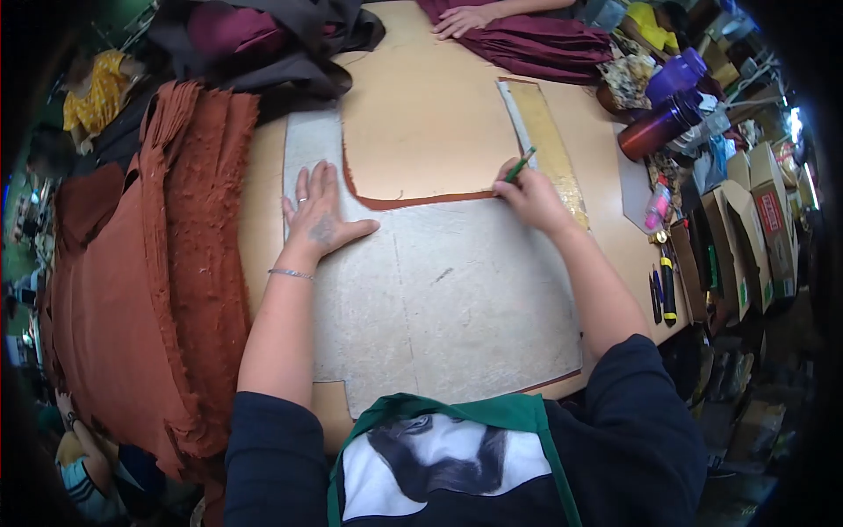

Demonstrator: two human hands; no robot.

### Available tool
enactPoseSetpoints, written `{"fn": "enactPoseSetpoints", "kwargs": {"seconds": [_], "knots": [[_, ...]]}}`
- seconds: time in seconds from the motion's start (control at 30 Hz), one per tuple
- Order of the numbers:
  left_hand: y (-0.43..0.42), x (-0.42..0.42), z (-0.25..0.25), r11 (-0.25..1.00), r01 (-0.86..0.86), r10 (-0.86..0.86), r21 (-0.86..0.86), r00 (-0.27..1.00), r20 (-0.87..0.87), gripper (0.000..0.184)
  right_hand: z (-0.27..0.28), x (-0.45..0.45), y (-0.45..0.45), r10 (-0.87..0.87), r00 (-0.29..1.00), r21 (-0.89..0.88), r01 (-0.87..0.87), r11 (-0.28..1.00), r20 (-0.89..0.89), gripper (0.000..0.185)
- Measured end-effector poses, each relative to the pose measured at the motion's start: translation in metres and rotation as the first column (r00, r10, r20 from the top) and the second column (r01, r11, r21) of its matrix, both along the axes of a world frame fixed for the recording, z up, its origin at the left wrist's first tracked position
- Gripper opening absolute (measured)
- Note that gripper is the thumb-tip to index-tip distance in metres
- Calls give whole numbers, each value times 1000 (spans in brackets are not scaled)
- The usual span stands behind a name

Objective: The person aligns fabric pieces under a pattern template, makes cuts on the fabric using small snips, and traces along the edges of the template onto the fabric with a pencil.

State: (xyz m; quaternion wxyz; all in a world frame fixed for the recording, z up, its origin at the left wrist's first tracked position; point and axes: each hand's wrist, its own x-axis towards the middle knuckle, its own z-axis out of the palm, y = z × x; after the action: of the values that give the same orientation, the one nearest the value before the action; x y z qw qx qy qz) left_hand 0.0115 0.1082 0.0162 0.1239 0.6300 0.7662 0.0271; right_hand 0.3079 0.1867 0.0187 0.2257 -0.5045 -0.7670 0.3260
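Observation:
A large grey pattern template [457, 299] lies flat before me, with a deep curved notch in its top edge. Rust-brown fabric [439, 200] peeks out from under it along the notch. My left hand [318, 215], wearing a ring and a bracelet, rests open with fingers spread on the template's left side. In my right hand [533, 200] a green pencil [520, 164] is gripped, at the right end of the notch. Its writing tip is hidden by my fingers. Beside that hand runs a yellowish strip [553, 145] on the template's upper right arm.
Stacked rust-brown fabric [132, 290] covers the left side. Dark cloth [290, 53] and maroon cloth [536, 44] lie at the far edge, the latter under another person's hand [461, 19]. Right: a tumbler [654, 127], a yellow-black cutter [668, 290], cardboard boxes [746, 228].

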Motion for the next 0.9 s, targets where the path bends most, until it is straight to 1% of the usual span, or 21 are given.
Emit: {"fn": "enactPoseSetpoints", "kwargs": {"seconds": [0.07, 0.17, 0.27, 0.3, 0.4, 0.47, 0.53, 0.6, 0.63, 0.73, 0.77, 0.8, 0.83, 0.87, 0.9], "knots": [[0, 1, 1, 1000, 1, -1, -12, 1000, -13, 111, -1, 34, 21, -33, 997, -72, 28, 997, -65, 12], [2, 3, 1, 999, -7, 6, -32, 999, -40, 110, 6, 50, 45, 18, 997, -25, -20, 999, -74, 11], [1, 3, 2, 1000, -6, 5, -21, 1000, -23, 109, -2, 51, 81, -27, 993, 52, 33, 998, -113, 11], [1, 4, 1, 1000, -11, 10, -23, 999, -33, 108, -11, 49, 96, -38, 980, 55, 50, 997, -196, 14], [1, 3, 0, 1000, -2, 2, -7, 1000, -24, 107, -20, 35, 128, -112, 969, 168, 150, 974, -219, 16], [0, 2, -2, 1000, 10, -10, 5, 999, -35, 106, -36, 26, 158, -144, 947, 176, 200, 964, -287, 17], [0, 0, -4, 998, 44, -42, 47, 999, -34, 104, -36, 19, 177, -171, 921, 177, 245, 953, -351, 18], [0, 0, -7, 986, 45, -49, 161, 998, 25, 89, -33, 12, 190, -190, 894, 161, 274, 948, -406, 17], [5, 0, -7, 976, 42, -55, 213, 997, 54, 82, -40, 11, 208, -155, 857, 133, 249, 959, -491, 16], [27, 32, -10, 861, 199, -240, 468, 970, 28, 56, -47, 16, 234, -195, 613, 33, 340, 940, -766, 15], [37, 51, -8, 817, 259, -310, 516, 951, 13, 42, -44, 24, 236, -218, 702, 61, 349, 935, -678, 12], [51, 69, -5, 804, 307, -375, 509, 926, 33, 41, -43, 29, 238, -240, 818, 173, 378, 909, -523, 12], [66, 85, -5, 787, 353, -437, 506, 898, 54, 40, -43, 34, 240, -273, 897, 291, 380, 878, -347, 13], [83, 99, -7, 778, 371, -476, 507, 875, 89, 38, -43, 37, 242, -316, 935, 407, 353, 843, -158, 15], [102, 111, -9, 767, 389, -513, 510, 849, 124, 36, -45, 37, 245, -370, 929, 387, 331, 861, 29, 23]]}}
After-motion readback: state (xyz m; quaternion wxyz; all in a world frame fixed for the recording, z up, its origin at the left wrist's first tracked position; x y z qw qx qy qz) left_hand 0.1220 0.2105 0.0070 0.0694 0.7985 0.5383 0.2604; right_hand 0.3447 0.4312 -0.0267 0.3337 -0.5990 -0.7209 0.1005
